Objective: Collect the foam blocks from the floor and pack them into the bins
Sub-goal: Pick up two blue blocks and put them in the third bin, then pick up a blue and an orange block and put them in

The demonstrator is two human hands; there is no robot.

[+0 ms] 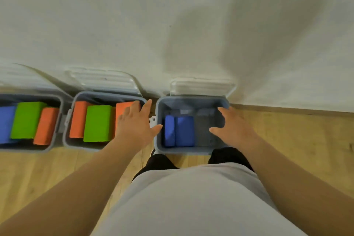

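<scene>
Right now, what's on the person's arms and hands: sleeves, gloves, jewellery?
Nothing worn on left hand or right hand: no gloves, rings or watch visible. No sleeve shows on left forearm or right forearm. Torso wears a light grey top.

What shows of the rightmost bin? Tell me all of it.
The rightmost bin is grey-blue plastic, rectangular, upright on the wooden floor by the wall, its clear lid flipped back. Two blue foam blocks stand side by side in its left half; the rest shows bare bottom. The left hand is at its left rim, the right hand over its right side; contact unclear.
</scene>
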